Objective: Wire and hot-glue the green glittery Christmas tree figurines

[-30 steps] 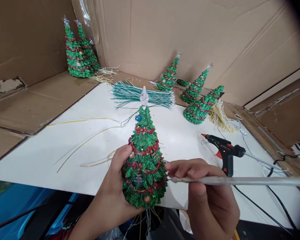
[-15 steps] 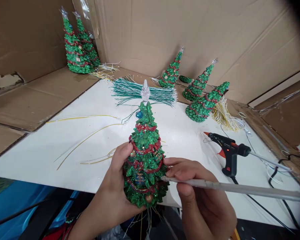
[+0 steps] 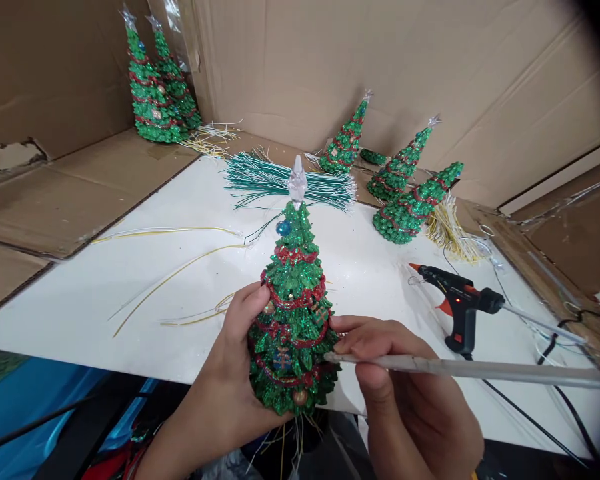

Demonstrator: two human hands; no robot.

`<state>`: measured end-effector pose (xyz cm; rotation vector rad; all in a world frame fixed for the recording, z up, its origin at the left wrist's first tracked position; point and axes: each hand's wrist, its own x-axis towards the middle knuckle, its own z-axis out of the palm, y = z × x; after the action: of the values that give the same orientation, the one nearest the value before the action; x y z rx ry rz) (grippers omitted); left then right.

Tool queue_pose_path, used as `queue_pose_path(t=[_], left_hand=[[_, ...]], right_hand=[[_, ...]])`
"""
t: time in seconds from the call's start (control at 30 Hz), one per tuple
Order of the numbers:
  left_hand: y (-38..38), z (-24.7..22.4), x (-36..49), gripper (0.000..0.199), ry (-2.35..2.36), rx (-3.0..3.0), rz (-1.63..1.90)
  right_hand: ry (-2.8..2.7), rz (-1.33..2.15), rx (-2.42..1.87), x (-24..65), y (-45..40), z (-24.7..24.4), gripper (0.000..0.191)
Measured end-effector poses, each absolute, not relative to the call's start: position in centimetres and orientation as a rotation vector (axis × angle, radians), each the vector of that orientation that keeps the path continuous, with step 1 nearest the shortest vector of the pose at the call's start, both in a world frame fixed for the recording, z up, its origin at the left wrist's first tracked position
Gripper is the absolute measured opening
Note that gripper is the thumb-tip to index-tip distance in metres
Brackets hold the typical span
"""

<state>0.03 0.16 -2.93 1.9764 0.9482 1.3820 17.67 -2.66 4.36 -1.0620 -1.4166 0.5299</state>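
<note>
While the left hand (image 3: 230,387) was wrapped about the lower tiers of the glittered tree (image 3: 294,313), keeping it upright above the near edge of the white board (image 3: 80,300), thin fibres hung free beneath its base; the right hand (image 3: 405,393) was closed on a long glue stick (image 3: 480,369), its tip touching the tree's right side; a glue gun (image 3: 457,303) stood near, apart from both hands.
</note>
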Motion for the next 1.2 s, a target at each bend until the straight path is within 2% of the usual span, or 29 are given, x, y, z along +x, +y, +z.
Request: queue_pose_path(t=[0.13, 0.5, 0.73, 0.9, 1.0, 1.1, 1.2], left_hand=[[0.0, -3.2, -0.1, 0.129, 0.957, 1.957, 1.356], [0.1, -2.5, 0.4, 0.115, 0.933, 1.914, 1.365], [-0.1, -2.7, 0.3, 0.122, 1.029, 1.911, 1.379], [0.0, -2.7, 0.3, 0.124, 1.021, 1.919, 1.382], [0.1, -2.4, 0.5, 0.122, 1.004, 1.936, 1.387], [0.3, -2.1, 0.7, 0.122, 0.992, 1.960, 1.410], [0.4, -2.0, 0.9, 0.117, 0.964, 1.999, 1.439]], right_hand=[[-1.469, 0.478, -1.071, 17.8, -2.7, 4.4, 0.010], [-1.513, 0.225, -0.922, 16.9, -1.6, 4.6, 0.005], [-1.386, 0.497, -0.925, 17.5, -2.5, 4.0, 0.008], [-1.315, 0.388, -0.876, 16.7, -2.0, 4.0, 0.005], [-1.260, 0.307, -0.876, 17.2, -1.8, 4.3, 0.012], [-1.291, 0.508, -0.995, 18.6, -2.3, 4.7, 0.027], [-1.390, 0.779, -1.087, 19.5, -2.8, 5.0, 0.026]])
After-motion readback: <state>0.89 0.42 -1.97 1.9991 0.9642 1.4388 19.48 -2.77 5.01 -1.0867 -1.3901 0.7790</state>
